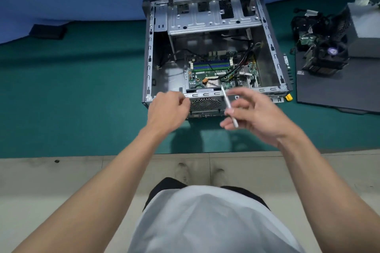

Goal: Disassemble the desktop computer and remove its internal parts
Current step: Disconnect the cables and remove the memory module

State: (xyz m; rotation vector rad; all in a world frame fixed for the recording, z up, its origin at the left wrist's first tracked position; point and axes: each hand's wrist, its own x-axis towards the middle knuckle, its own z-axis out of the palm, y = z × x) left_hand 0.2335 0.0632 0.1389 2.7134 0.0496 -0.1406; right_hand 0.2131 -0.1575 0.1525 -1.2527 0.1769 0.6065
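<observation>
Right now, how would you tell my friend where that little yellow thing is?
Find the open computer case on the green mat. Go to its corner nearest the person, on their right side, beside the flat grey panel. The small yellow piece sticks out there, the only bright yellow thing among grey metal.

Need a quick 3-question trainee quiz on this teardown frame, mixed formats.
1. True or false: the motherboard is still inside the case.
2. Which hand holds the slim white tool? A) left B) right C) both
3. Fill in: the removed cooler fan lies on the dark panel to the case's ____ side, as the person sees it.
Key: 1 true; 2 B, the right hand; 3 right.
</observation>
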